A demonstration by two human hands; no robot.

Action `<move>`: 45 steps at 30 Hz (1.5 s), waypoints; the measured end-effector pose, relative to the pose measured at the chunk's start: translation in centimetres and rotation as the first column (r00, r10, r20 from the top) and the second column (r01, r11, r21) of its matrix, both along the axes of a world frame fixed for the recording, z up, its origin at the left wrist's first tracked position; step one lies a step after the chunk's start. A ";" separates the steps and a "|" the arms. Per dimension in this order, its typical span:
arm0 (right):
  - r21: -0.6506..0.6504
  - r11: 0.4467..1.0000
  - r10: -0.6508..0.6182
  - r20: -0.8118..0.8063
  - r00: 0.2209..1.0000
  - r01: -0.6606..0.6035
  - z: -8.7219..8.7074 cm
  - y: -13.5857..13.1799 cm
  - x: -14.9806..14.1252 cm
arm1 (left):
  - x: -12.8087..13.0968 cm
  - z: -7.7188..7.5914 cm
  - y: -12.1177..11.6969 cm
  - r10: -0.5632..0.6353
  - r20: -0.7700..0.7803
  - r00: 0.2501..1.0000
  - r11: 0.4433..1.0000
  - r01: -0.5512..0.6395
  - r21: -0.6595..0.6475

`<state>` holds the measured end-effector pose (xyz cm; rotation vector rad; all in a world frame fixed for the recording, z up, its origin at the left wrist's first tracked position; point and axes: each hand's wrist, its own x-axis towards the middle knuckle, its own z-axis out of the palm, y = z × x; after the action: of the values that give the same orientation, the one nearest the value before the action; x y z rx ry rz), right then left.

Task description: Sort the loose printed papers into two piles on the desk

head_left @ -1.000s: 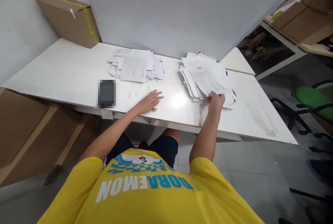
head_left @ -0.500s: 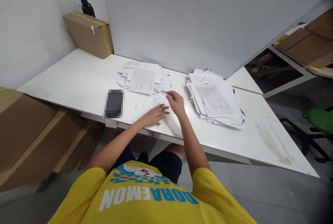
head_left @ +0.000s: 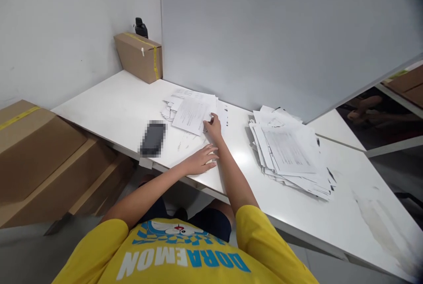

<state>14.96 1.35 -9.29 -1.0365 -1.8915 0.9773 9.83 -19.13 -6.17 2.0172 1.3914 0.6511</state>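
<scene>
My right hand (head_left: 213,128) is at the right edge of the left paper pile, thumb and fingers pinching the edge of the top printed sheet (head_left: 190,116). That sheet lies flat and slightly askew on the other papers. My left hand (head_left: 201,160) rests near the table's front edge with fingers stretched out and apart, partly beside my right forearm. Under its palm is a small pale object, mostly hidden, whose kind I cannot make out. To the right lies a thicker pile of printed papers (head_left: 287,152), its edges uneven.
A pixelated dark object (head_left: 153,138) lies left of my left hand on the white table (head_left: 105,103). A taped cardboard box (head_left: 139,57) and a black bottle (head_left: 141,27) are at the back left. More cardboard boxes (head_left: 39,143) stand left of the table.
My right hand has left a sheet on the right pile and moved left to the other pile's top sheet. The left hand stays in place on the table. The view has turned left.
</scene>
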 end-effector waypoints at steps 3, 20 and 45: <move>-0.042 0.998 0.039 -0.143 0.989 -0.045 -0.3 -0.2 0.2 | 0.0 0.2 0.1 0.006 0.022 1.000 1.000 -0.005 -0.013; -0.062 0.969 -0.245 -0.227 0.943 0.237 1.7 -2.0 0.5 | 0.3 -0.2 0.3 0.047 0.115 0.992 0.999 -0.047 0.002; -0.062 0.713 -0.591 -0.588 0.552 0.698 8.2 -11.0 26.3 | -0.2 -1.3 1.3 0.080 0.030 0.996 0.958 -0.085 0.274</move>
<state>41.25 -9.70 -1.12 -1.0569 -0.9274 0.5525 9.64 -17.85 -7.48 2.1671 1.4463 0.9434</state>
